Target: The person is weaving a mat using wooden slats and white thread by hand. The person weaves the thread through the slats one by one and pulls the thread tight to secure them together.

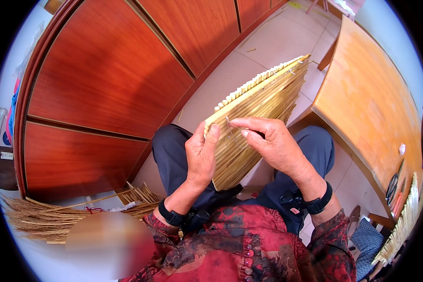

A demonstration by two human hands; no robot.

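Observation:
A mat of straw-coloured reed stalks (263, 105) stands tilted above my lap, its stalks laid side by side and cut ends showing along the far edge. My left hand (202, 152) grips its near left corner, thumb on the front and the other fingers mostly hidden behind. Close to that corner, my right hand (275, 143) pinches a thin thread (231, 123) between thumb and forefinger at the mat's upper edge. The thread loops down over the stalks; whether a needle is on it I cannot tell. Small pale ties (290, 72) show near the mat's far end.
Red-brown cabinet doors (108, 61) rise on the left. A wooden table (366, 98) stands at the right, with black-handled scissors (392, 185) on it. Bundled brushy stalks (47, 218) lie at lower left. Another reed piece (402, 225) leans at the right.

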